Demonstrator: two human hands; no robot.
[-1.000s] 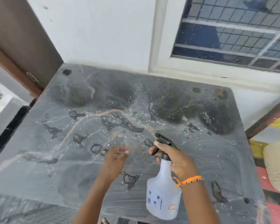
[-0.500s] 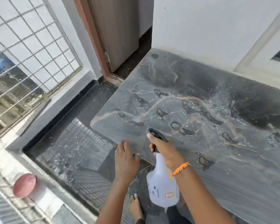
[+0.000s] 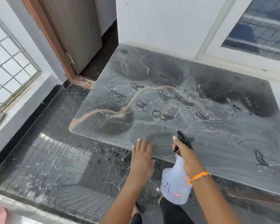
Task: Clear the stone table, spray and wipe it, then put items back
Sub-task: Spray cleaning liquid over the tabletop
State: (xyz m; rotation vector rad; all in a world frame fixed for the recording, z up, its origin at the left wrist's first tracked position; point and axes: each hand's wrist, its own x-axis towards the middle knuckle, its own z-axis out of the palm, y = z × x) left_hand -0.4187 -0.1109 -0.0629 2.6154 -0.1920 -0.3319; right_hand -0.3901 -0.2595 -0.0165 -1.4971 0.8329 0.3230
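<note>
Both hands are working at the near edge of the stone surface (image 3: 217,159). Fingers of the right hand (image 3: 188,160) are curling tight around the neck of the spray bottle (image 3: 174,183), with the black trigger head (image 3: 183,139) poking out above them toward the stone. Fingers of the left hand (image 3: 141,156) are lying straight and slightly apart, tips resting on the edge of the stone and holding nothing. Judging by its translucent plastic body, the bottle is probably fairly light and rigid, perhaps slick if wet; the narrow neck under the trigger looks like the surest place to hold it. Dark grey stone with a tan vein is glistening with droplets, puddles and smeared wet arcs.
</note>
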